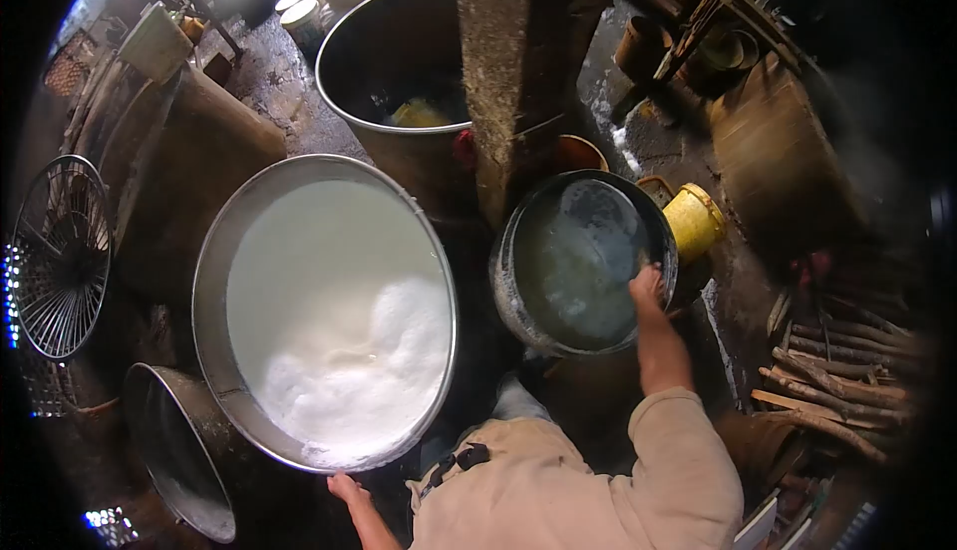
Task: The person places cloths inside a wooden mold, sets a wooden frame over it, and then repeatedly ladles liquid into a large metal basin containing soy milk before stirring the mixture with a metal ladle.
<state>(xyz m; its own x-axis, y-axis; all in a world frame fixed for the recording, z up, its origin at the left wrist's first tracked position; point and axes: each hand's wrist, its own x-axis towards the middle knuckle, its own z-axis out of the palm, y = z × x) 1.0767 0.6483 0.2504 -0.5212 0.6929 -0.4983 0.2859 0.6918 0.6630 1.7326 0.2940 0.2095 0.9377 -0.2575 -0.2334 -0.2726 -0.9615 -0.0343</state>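
A large metal vat (201, 341) holds milky white liquid, with thick white foam (349, 400) heaped along its near side. At its near rim, my left hand (345, 489) is closed, with the fingers curled at the edge. To the right stands a smaller dark pot (506, 296) of cloudy greenish-grey liquid. My right hand (648, 284) reaches over that pot's right side, fingers closed. Something pale shows just above the fingers, too small to make out. A round greyish patch lies in the far part of the pot's liquid; what it is remains unclear.
Behind stands a deep metal vat (344, 119) beside a rough post (490, 71). A yellow bucket (695, 222) sits right of the pot. Firewood (837, 390) is stacked at right. A wire fan guard (64, 256) and a tilted metal basin (189, 450) are at left.
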